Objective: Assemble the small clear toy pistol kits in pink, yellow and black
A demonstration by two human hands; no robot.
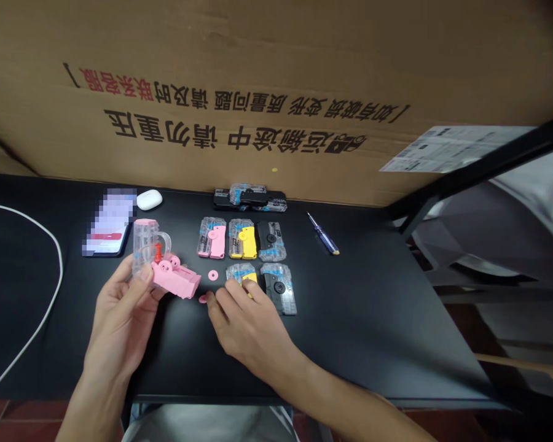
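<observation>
My left hand (126, 307) is closed around a toy gun (175, 279) with a clear plastic body, pink parts and a red trigger. It is raised a little over the table, its pink end pointing right. My right hand (251, 319) reaches low over the table with curled fingers. At its thumb and fingertips is a small pink disc (203, 299), partly covered by them. Just beyond lies a pink ring (213, 275) with a hole in its middle. Behind the right fingers, a clear and yellow folded toy (239, 271) is partly hidden.
Further folded toys lie in rows: pink (212, 237), yellow (243, 239), black (271, 240) and dark-clear (279, 288). More are stacked (250, 197) against the cardboard box (258, 55). A screwdriver (322, 234), phone (110, 224), white earbud case (149, 199) and white cable (58, 270) are around.
</observation>
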